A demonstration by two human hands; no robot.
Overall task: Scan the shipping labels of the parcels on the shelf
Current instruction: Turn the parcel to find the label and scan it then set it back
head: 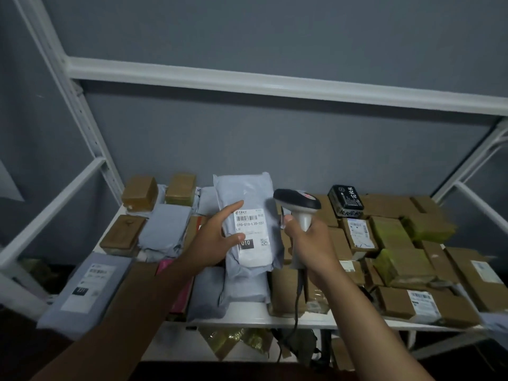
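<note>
At the centre of the frame the left hand (213,237) is holding a grey poly-bag parcel (248,224) upright, fingers behind its left edge and the thumb pressing on the front beside the white shipping label (251,232). The label is facing the camera, showing a barcode, the print 010-010-L30-551, a black block reading 010 and a small QR code.

Just right of the parcel, the right hand (310,244) is gripping the pale handle of a barcode scanner (298,209), fingers wrapping fully around it. The scanner's dark head is sitting close beside the parcel's upper right edge, and whether they are touching cannot be told. Its cable (297,303) is hanging down from the handle toward the lower middle of the frame.

Below and behind both hands, the white metal shelf (247,314) is carrying many parcels: grey bags on the left, brown cardboard boxes (395,302) across the right, and a black box (345,201) with white lettering at the upper right of the pile. Another grey bag (85,290) with a label is lying at the lower left.
</note>
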